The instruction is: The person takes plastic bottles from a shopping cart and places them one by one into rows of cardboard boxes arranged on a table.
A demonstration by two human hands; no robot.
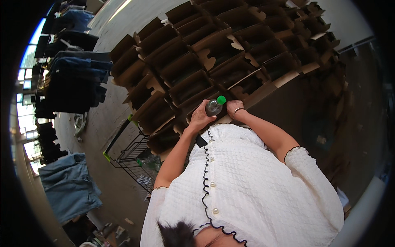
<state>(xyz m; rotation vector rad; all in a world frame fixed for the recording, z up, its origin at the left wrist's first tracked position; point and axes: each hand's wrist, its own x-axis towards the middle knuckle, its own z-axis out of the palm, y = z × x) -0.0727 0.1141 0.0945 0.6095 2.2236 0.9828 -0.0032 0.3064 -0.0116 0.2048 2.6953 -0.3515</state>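
My left hand (200, 116) is wrapped around a clear plastic bottle (213, 107) with a green cap (221, 99), its cap end tilted away from me. Close beside it, my right hand (234, 107) rests with curled fingers at the near edge of the cardboard boxes, a bracelet (237, 111) on its wrist. Its fingertips are hidden, so I cannot tell whether it grips anything. Just beyond both hands spread rows of open brown cardboard boxes (193, 94) with cut-out flaps, their insides dark.
On my left stands a wire shopping cart (128, 156) with green handle ends, holding clear bottles (151, 163). Dark garments (77, 83) hang on a rack farther left, with a denim garment (69, 185) nearer. Concrete floor (114, 197) shows between cart and clothes.
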